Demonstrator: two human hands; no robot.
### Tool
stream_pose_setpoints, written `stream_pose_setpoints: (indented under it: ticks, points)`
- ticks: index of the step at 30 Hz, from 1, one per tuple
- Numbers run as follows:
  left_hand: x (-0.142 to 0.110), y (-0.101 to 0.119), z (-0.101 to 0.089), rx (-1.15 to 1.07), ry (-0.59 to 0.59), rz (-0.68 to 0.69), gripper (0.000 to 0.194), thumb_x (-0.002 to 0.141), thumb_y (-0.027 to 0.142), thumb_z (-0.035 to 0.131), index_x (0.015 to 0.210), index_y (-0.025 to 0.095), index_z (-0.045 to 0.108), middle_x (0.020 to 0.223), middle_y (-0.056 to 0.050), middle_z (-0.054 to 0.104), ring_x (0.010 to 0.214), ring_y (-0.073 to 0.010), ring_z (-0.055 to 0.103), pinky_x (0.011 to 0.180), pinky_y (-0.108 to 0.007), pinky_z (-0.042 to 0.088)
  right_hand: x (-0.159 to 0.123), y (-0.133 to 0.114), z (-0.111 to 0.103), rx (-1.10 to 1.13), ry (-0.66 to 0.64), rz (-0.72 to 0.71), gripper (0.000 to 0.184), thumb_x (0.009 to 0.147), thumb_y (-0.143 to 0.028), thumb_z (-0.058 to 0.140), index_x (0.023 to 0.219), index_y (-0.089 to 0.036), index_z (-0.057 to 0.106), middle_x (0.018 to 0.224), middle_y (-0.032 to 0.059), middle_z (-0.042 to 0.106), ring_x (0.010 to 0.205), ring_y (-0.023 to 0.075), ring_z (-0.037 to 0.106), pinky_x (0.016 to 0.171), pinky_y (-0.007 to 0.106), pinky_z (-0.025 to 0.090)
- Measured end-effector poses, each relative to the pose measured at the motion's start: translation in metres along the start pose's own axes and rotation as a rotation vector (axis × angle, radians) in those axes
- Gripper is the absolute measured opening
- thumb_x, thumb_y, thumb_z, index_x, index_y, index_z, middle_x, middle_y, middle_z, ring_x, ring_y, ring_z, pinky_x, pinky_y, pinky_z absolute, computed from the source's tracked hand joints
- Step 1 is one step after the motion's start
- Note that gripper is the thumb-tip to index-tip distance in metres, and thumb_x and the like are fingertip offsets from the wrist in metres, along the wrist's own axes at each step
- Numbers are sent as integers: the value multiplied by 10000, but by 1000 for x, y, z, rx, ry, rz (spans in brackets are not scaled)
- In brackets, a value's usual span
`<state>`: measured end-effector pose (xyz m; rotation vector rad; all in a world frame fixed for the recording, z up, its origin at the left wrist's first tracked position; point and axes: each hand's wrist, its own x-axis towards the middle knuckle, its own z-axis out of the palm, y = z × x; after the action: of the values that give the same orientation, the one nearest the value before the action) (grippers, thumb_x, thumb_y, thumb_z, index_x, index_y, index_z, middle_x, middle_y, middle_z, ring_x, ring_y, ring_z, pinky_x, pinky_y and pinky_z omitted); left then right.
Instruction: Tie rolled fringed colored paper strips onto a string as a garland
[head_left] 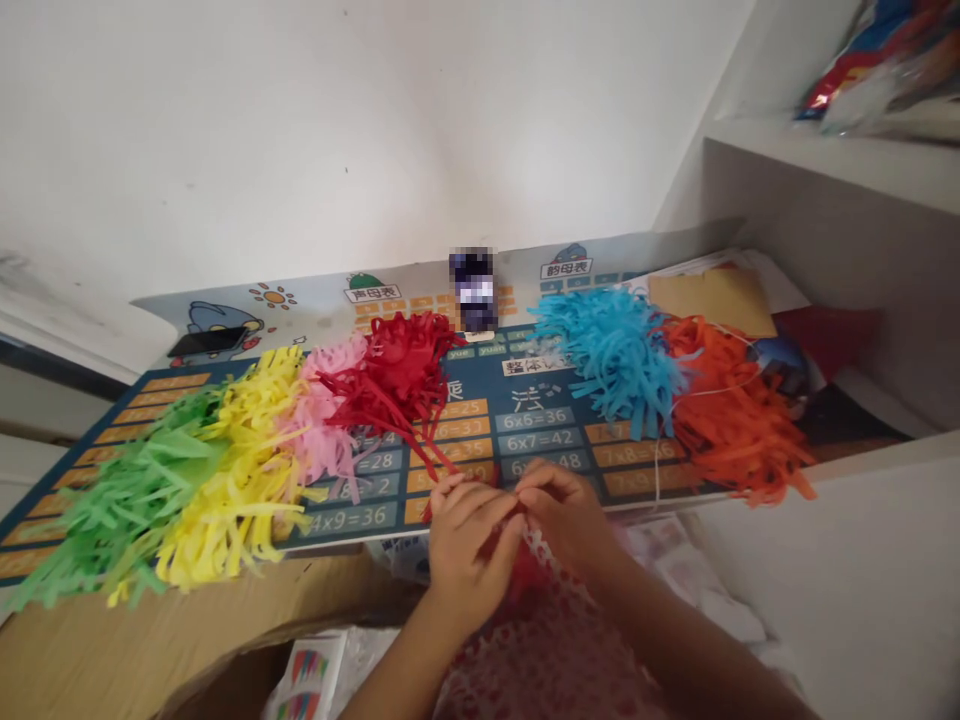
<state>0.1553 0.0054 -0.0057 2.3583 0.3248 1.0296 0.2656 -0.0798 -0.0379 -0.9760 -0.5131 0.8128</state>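
At 6 o'clock, nearest the camera, is patterned cloth [551, 650], blurred, with something red [525, 575] just beyond it, under the hands. At 7 o'clock a white box [307, 680] shows coloured prints, and packets [675, 565] lie at 4 o'clock, below the mat's edge.

The left hand [472, 535] and right hand [566, 515] meet at the near edge of the mat [367, 515]. The left is curled, its thumb pressed to its fingers; the right thumb and forefinger are pressed together beside them. What they pinch is too small to tell. Red strips [427, 450] run from the red tassel [401, 370] down to the left fingers; whether those fingers grip them is unclear.

From the hands, the red tassel lies on the mat at 11 o'clock, touching the pink tassel [330, 400] at 10. Next comes the yellow tassel [240, 470], between 9 and 10, touching the green tassel [142, 500] at 9. The blue tassel [622, 355] lies at 1 and the orange tassel [735, 410] at 2, touching, with white string [658, 465] by them.

Farther, a phone [210, 342] lies at 10, a pixelated object [474, 290] stands at 12 before the wall [375, 130], and tan paper [712, 303] lies between 1 and 2. Beyond, bags [885, 75] sit on a shelf [847, 160].
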Motion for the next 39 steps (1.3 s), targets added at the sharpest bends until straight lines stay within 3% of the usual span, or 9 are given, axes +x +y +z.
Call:
stream_pose_setpoints:
  ticks: [4, 7, 12, 16, 20, 25, 29, 34, 39]
  points:
    - [-1, -8, 1, 17, 9, -11, 145, 897, 173, 591, 966, 250, 694, 876, 5, 757, 826, -168, 675, 956, -402, 404, 1, -1, 3, -168, 23, -238, 91, 797, -266, 735, 716, -237, 703, 700, -18, 604, 685, 122, 544, 654, 236, 442]
    - [-4, -16, 0, -81, -24, -165, 177, 928, 177, 525, 940, 251, 686, 918, 1, 758, 883, -175, 682, 941, -389, 429, 25, -18, -18, -513, -78, -313, 109, 837, -291, 686, 751, -235, 722, 736, 1, 659, 697, 145, 588, 671, 259, 460]
    - [-12, -30, -1, -432, 107, -577, 172, 981, 291, 457, 894, 213, 584, 630, 47, 623, 538, -108, 569, 613, -251, 481, 104, -53, -82, -1453, 107, -202, 188, 910, -232, 571, 996, -165, 724, 998, 85, 704, 948, 212, 631, 849, 307, 470]
    - [-9, -31, 1, -269, 30, -435, 155, 939, 301, 524, 913, 198, 636, 713, 8, 668, 569, -115, 587, 569, -232, 465, 140, -60, -97, -1781, -51, -111, 250, 941, -208, 530, 1113, -162, 706, 1129, 108, 673, 1051, 222, 609, 891, 295, 456]
    - [-5, -28, 2, -161, -100, -281, 178, 938, 252, 510, 919, 217, 683, 742, 2, 701, 695, -139, 657, 659, -240, 493, 152, -51, -88, -1839, -131, -89, 246, 935, -236, 552, 1114, -197, 716, 1121, 96, 678, 1048, 222, 607, 883, 287, 452]
    - [-3, -35, 7, -143, -100, -348, 199, 938, 280, 514, 916, 212, 700, 738, -1, 698, 679, -140, 652, 646, -240, 491, 169, -48, -82, -1856, -208, -62, 186, 900, -190, 583, 963, -196, 758, 1054, 95, 700, 1029, 234, 611, 888, 306, 449]
    - [4, -44, 14, -126, -104, -394, 220, 929, 309, 527, 889, 201, 714, 738, -19, 714, 703, -159, 658, 665, -258, 497, 145, -57, -65, -1817, -194, -148, 184, 916, -185, 565, 965, -145, 738, 1078, 134, 687, 1049, 249, 596, 915, 340, 441]
    - [13, -40, 15, -170, -132, -363, 212, 918, 308, 543, 873, 202, 721, 816, -33, 732, 754, -165, 663, 699, -270, 509, 66, -48, -43, -1119, -319, -369, 160, 932, -254, 576, 969, -214, 727, 977, 53, 702, 927, 167, 637, 839, 285, 492]
    - [13, -34, 17, -154, -158, -325, 191, 914, 277, 552, 852, 204, 718, 782, -26, 722, 743, -161, 658, 699, -268, 503, 28, -21, -37, -663, -75, -179, 144, 848, -331, 688, 946, -230, 714, 905, 32, 705, 823, 167, 657, 747, 291, 528]
